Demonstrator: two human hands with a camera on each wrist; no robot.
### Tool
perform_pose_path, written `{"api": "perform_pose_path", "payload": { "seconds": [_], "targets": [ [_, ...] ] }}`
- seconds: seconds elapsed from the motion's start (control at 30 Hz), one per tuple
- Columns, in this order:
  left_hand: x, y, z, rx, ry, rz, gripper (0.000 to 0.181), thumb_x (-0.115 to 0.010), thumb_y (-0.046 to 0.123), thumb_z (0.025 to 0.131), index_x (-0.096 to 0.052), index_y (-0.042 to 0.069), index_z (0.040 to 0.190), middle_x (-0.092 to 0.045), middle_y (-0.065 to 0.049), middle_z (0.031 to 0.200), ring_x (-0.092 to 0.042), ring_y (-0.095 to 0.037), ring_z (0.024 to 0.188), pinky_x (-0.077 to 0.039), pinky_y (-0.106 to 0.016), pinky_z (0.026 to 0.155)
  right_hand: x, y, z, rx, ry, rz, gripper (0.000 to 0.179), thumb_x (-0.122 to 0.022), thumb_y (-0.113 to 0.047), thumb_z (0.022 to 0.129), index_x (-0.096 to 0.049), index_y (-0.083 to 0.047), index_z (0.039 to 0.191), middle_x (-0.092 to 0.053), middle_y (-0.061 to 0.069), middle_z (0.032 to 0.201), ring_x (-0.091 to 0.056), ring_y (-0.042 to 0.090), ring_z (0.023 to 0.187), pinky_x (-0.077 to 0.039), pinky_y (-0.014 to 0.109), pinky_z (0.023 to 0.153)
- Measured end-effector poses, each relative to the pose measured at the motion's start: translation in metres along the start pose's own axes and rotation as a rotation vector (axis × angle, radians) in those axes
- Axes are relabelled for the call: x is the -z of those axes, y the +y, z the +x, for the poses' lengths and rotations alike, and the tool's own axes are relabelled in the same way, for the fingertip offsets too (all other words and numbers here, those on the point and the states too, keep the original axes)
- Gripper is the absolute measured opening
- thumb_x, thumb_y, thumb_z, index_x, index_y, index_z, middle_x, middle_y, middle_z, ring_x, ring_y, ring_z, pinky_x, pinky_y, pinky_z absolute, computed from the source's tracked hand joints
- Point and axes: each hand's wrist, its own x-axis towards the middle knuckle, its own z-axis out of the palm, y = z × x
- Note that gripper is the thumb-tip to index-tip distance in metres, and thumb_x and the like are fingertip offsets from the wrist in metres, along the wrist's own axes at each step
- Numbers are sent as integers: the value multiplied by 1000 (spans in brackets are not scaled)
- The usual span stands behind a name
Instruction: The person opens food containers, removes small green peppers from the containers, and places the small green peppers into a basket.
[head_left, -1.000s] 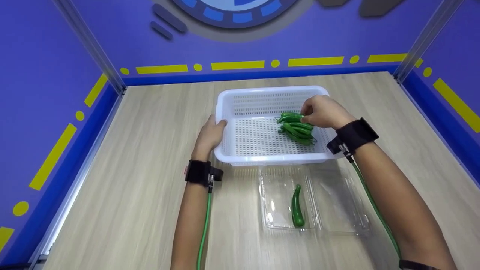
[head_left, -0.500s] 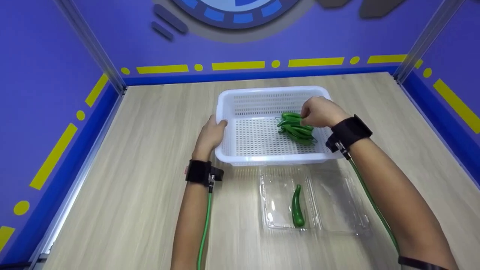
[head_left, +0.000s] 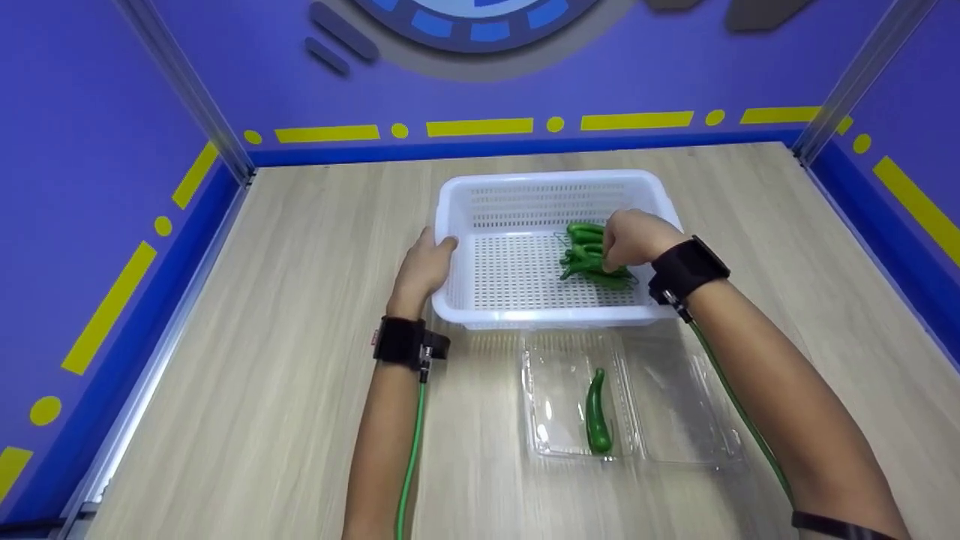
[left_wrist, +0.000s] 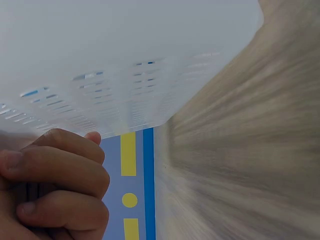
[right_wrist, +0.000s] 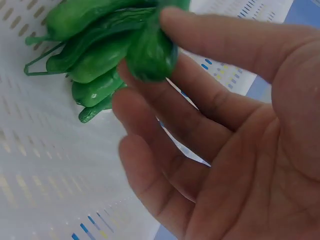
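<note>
A white perforated plastic basket stands on the table, with a pile of green chili peppers in its right half. My left hand grips the basket's left rim, thumb inside; its curled fingers show outside the wall in the left wrist view. My right hand is inside the basket over the pile. In the right wrist view its thumb and fingers pinch one green chili pepper by its blunt end. Another chili pepper lies in the left half of an opened clear plastic clamshell box.
The clamshell's lid half lies flat on the right, close in front of the basket. Blue panels wall the wooden table at the back and sides. Green cables run from the wrist straps along both forearms.
My right hand has lowered and moved slightly nearer over the pepper pile, fingers closing together. My left hand, the basket and the clamshell have stayed in place.
</note>
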Motion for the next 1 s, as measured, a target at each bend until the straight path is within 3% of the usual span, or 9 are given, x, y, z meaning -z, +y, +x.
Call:
{"api": "perform_pose_path", "payload": {
  "seconds": [0.2, 0.3, 0.4, 0.57, 0.9, 1.0],
  "targets": [
    [-1, -1, 0, 2, -7, 12, 54, -38, 38, 106, -35, 12, 154, -63, -19, 124, -68, -32, 107, -58, -38, 80, -5, 0, 1, -67, -134, -12, 50, -78, -7, 77, -38, -18, 49, -25, -6, 51, -19, 11, 50, -22, 26, 49],
    [-1, 0, 0, 1, -3, 14, 55, -39, 39, 106, -35, 12, 154, -63, -18, 124, -68, -32, 108, -57, -38, 81, -6, 0, 1, -80, -159, -6, 51, -78, -4, 76, -38, -18, 48, -27, -6, 50, -21, 11, 49, -23, 26, 49],
    [-1, 0, 0, -4, 6, 10, 54, -40, 38, 106, -35, 13, 154, -63, -18, 124, -68, -32, 107, -57, -40, 83, -7, -1, 0, -105, -150, -44, 45, -80, -4, 75, -44, -16, 51, -37, -4, 53, -31, 14, 51, -29, 27, 50],
    [-1, 0, 1, -1, -1, 5, 54, -40, 39, 106, -35, 14, 154, -64, -17, 125, -68, -32, 108, -57, -40, 83, -10, -5, -1, -170, -115, -158, 29, -80, -6, 73, -52, -10, 65, -53, 6, 71, -48, 23, 64, -39, 32, 57],
    [0, 0, 0, 5, -7, -8, 55, -41, 40, 106, -34, 16, 155, -63, -17, 126, -67, -32, 110, -57, -39, 83, -14, -6, 1, -186, -79, -215, 18, -70, 1, 66, -55, -6, 73, -56, 14, 81, -51, 28, 68, -41, 35, 55],
    [0, 0, 0, 3, -12, -10, 56, -41, 39, 106, -34, 15, 155, -63, -18, 126, -67, -32, 109, -57, -39, 83, -13, -6, 0, -182, -80, -211, 21, -75, -1, 66, -57, -6, 72, -57, 13, 82, -52, 28, 70, -42, 35, 57]
  ]
}}
